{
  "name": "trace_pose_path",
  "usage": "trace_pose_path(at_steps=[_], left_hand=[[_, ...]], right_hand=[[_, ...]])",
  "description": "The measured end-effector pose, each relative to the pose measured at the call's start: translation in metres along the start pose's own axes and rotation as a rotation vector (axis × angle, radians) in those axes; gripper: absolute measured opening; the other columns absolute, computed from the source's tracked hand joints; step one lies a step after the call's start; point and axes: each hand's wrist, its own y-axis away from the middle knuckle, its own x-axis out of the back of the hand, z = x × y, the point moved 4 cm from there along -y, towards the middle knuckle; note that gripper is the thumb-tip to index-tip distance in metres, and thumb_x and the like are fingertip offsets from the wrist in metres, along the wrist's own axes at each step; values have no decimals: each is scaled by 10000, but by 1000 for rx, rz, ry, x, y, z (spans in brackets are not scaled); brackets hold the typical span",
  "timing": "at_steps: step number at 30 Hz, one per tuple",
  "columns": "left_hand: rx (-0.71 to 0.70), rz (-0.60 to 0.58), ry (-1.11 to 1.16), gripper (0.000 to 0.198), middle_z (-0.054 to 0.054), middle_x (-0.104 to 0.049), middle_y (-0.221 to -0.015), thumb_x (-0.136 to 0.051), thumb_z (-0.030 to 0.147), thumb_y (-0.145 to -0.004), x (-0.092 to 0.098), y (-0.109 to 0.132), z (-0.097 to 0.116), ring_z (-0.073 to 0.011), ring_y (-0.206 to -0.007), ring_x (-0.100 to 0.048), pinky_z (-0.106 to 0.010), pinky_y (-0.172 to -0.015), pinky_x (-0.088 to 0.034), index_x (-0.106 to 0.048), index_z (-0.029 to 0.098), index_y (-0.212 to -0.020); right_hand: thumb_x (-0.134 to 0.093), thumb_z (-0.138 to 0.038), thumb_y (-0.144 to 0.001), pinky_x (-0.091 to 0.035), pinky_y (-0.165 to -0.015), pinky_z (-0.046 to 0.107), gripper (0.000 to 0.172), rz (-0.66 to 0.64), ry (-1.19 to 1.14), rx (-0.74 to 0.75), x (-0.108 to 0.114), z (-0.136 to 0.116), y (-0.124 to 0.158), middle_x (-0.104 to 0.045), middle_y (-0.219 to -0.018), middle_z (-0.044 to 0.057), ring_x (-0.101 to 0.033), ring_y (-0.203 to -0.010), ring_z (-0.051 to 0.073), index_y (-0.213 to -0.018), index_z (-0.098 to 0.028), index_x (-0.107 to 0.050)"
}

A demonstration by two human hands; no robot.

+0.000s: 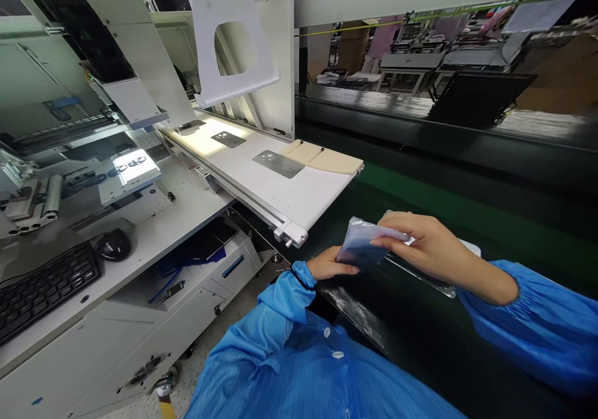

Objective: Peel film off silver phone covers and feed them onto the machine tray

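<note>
Both my hands hold a clear plastic bag (362, 244) with a dark flat part inside, just above the dark green conveyor belt (420, 201). My left hand (331, 264) grips the bag's lower left edge from beneath, fingers closed. My right hand (427, 248) pinches the bag's top from the right, thumb and fingers pressed on it. Under my right wrist lies another clear bag (420, 276) on the belt. Blue sleeves cover both arms.
A white feeder conveyor (299, 198) carries grey metal plates (278, 163) toward the belt's left edge, with a beige pad (322, 156) at its end. A keyboard (42, 288) and mouse (113, 243) sit on the machine's shelf at left. Workbenches stand beyond the belt.
</note>
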Motion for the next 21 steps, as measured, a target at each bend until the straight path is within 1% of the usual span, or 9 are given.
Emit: trace_pose_path(at_steps=[2,4,7,10,14,15,17,19,21], left_hand=[[-35,-19,-27,755,-138,-670,-1219,-850,503,-657,1,0,1,-298,-1192,-593,-462,-1123,-396,-620,109,-1260],[-62,-38,-51,798,-147,-643,-1280,-863,436,-645,2,0,1,-301,-1225,-577,-470,-1138,-380,-581,116,-1319],[-93,-64,-89,808,-177,-595,-1360,-852,385,-653,3,1,2,-323,-1288,-537,-480,-1167,-343,-561,101,-1351],[-95,-42,-118,866,-200,-567,-1396,-849,378,-638,4,1,2,-349,-1311,-516,-494,-1169,-336,-529,79,-1384],[-95,-86,-41,821,-176,-574,-1402,-846,360,-651,3,1,4,-348,-1341,-498,-480,-1175,-332,-553,105,-1374],[-85,-80,-26,817,-164,-584,-1393,-857,354,-636,3,1,4,-347,-1341,-499,-475,-1173,-335,-568,117,-1363],[-61,-29,-20,830,-140,-612,-1362,-885,348,-582,6,0,3,-347,-1323,-512,-469,-1165,-343,-599,132,-1330],[-53,16,-27,840,-126,-633,-1333,-901,344,-535,8,0,3,-348,-1304,-524,-468,-1158,-348,-622,137,-1300],[-58,32,-28,818,-123,-643,-1318,-904,339,-521,8,-1,5,-350,-1295,-528,-468,-1152,-353,-645,137,-1270]], right_hand=[[-587,-256,-985,-540,-638,310,157,108,44,68,6,-8,-1,-682,-805,28,-646,-720,189,-847,-225,-653],[-591,-205,-969,-546,-655,316,98,176,95,127,9,-15,0,-689,-851,33,-654,-757,196,-900,-232,-656],[-571,-197,-966,-553,-645,338,111,217,148,150,8,-18,3,-686,-861,41,-662,-760,211,-910,-237,-657],[-576,-187,-951,-566,-662,356,108,252,176,143,9,-18,5,-690,-880,43,-672,-779,221,-919,-244,-662],[-564,-176,-962,-566,-687,356,94,298,225,148,16,-25,5,-679,-927,57,-666,-811,219,-959,-225,-644],[-561,-168,-967,-564,-694,353,92,305,231,147,18,-27,4,-674,-937,64,-663,-819,218,-969,-220,-637],[-556,-159,-977,-558,-683,332,90,287,226,151,22,-31,2,-667,-929,68,-657,-816,209,-971,-218,-624],[-565,-157,-980,-562,-703,329,78,323,237,146,26,-33,1,-666,-937,80,-658,-838,214,-975,-218,-614],[-563,-173,-989,-568,-710,325,68,335,260,149,29,-35,1,-679,-953,83,-665,-850,220,-986,-225,-607]])
